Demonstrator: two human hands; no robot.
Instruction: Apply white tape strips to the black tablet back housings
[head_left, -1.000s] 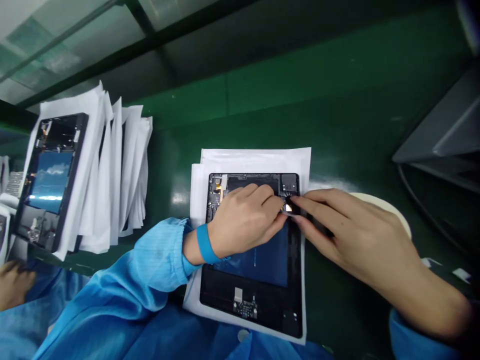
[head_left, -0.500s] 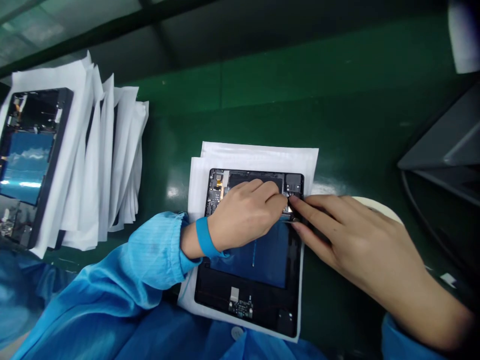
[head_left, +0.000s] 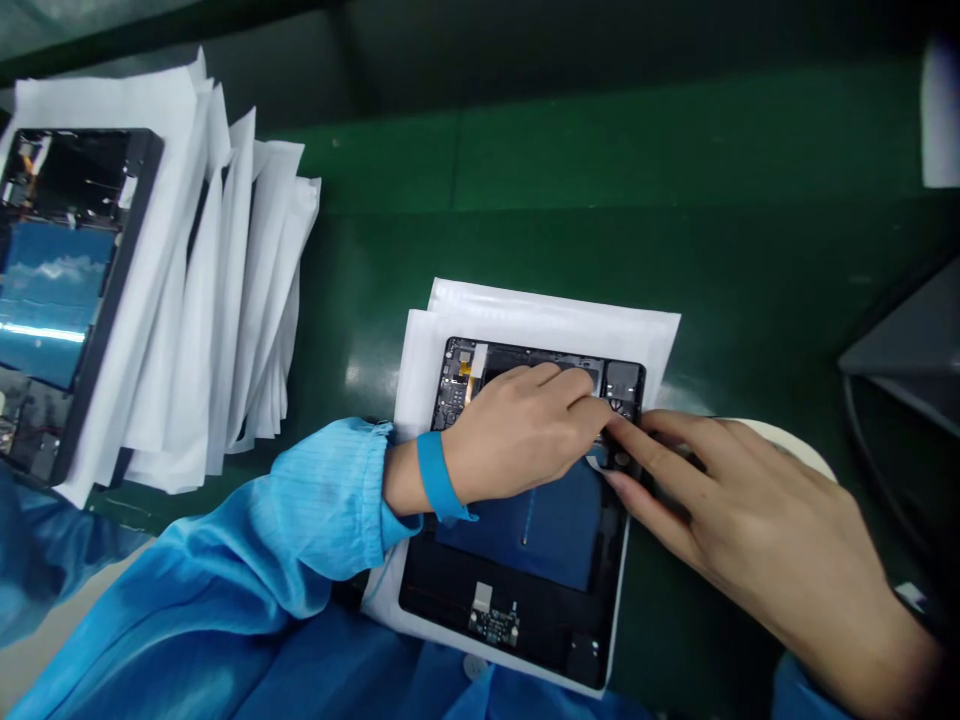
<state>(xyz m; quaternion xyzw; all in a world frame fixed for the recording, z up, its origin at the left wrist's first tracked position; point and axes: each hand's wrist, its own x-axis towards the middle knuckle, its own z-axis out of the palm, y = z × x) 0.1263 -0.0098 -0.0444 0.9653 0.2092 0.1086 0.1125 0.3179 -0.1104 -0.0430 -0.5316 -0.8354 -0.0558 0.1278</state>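
Observation:
An opened tablet (head_left: 517, 560) lies on white foam sleeves (head_left: 555, 300), its circuit boards and large blue battery (head_left: 559, 535) exposed. My left hand (head_left: 529, 435), with a blue band at the wrist, rests over the upper part of the tablet, fingers curled and pressed together near its right side. What these fingers hold, if anything, is hidden. From the right comes my right hand (head_left: 720, 490), thumb and index finger closing at the tablet's upper right, by a small pale piece at the battery's top edge. I cannot make out what is between them.
At the left stands a leaning stack of white foam sleeves (head_left: 247, 290), with another opened tablet (head_left: 67, 290) on it. A cream-coloured round thing (head_left: 787, 445) lies partly behind my right hand. A dark grey object (head_left: 911, 350) with a cable stands at the right on the green table (head_left: 570, 150).
The camera view has shifted, so the tablet and hands appear farther right. Both hands stay at the same spot on the tablet, with slight finger movement.

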